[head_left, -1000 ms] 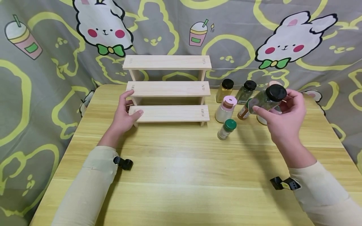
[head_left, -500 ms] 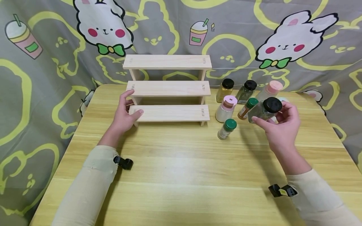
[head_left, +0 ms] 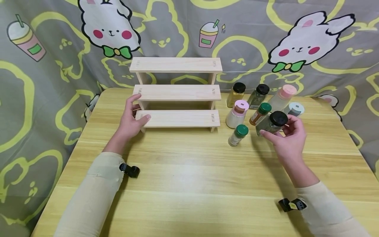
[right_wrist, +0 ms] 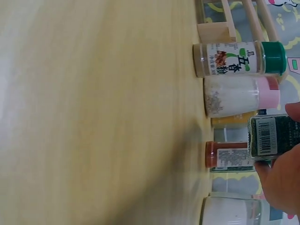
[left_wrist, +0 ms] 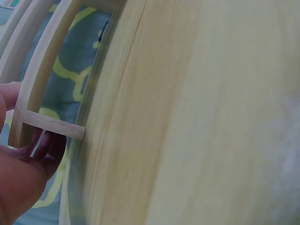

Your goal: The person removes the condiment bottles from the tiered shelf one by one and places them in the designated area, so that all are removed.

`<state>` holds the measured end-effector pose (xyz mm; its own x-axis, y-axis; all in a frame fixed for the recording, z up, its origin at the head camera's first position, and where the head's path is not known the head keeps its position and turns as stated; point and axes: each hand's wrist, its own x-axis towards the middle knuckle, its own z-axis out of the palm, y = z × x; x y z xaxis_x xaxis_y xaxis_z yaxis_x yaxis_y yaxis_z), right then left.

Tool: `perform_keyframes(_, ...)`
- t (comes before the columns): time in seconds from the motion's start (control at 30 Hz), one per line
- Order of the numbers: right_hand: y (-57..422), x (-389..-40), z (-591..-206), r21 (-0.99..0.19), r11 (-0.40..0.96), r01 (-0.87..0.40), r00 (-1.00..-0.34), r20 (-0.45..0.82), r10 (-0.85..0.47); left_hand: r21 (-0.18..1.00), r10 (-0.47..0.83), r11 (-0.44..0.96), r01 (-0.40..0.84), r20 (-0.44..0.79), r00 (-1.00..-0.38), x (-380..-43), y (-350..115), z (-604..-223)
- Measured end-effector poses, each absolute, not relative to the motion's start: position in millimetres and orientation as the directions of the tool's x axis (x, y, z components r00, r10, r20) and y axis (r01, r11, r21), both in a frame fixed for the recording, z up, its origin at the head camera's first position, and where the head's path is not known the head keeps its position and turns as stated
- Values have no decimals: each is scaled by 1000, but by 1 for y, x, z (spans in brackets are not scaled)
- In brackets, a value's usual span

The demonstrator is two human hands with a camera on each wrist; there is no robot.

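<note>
My right hand [head_left: 291, 138] holds a clear spice jar [head_left: 266, 126] with a black lid, tilted, above the table beside the other jars. Dark green contents and a barcode label on the jar's base show in the right wrist view, where its lid end runs out of frame behind the fingers. My left hand [head_left: 129, 120] grips the left end of a three-tier wooden rack [head_left: 177, 92], thumb on the lowest board and forefinger at the middle one. In the left wrist view, the fingers curl under the lowest board [left_wrist: 44, 61] near its leg.
Right of the rack stand a green-capped jar [head_left: 238, 135], a pink-lidded jar [head_left: 236, 116], a yellow spice jar [head_left: 235, 96], another black-lidded jar [head_left: 257, 97], a red-brown spice jar [head_left: 258, 115], a tall pink-capped jar [head_left: 279, 99] and a pale-blue-lidded jar [head_left: 296, 108]. Patterned curtain [head_left: 245, 29] hangs behind.
My right hand has moved left and toward me, lower in the view, with the black-lidded jar. The pink-capped and pale-blue-lidded jars now show behind it. The left hand stays on the rack.
</note>
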<state>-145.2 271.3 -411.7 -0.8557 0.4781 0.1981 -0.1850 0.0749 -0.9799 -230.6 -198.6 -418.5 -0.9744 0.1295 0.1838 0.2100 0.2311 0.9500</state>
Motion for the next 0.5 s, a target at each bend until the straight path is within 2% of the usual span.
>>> perform_keyframes(0.3,275,-144,-428,-989,46,-139,-873,144,465,949,127,239,204,178,-976,-230,-198,-417)
perform_keyframes(0.5,277,-143,-436,-991,101,-91,-884,127,451,946,133,236,221,193,-972,-231,-199,-420)
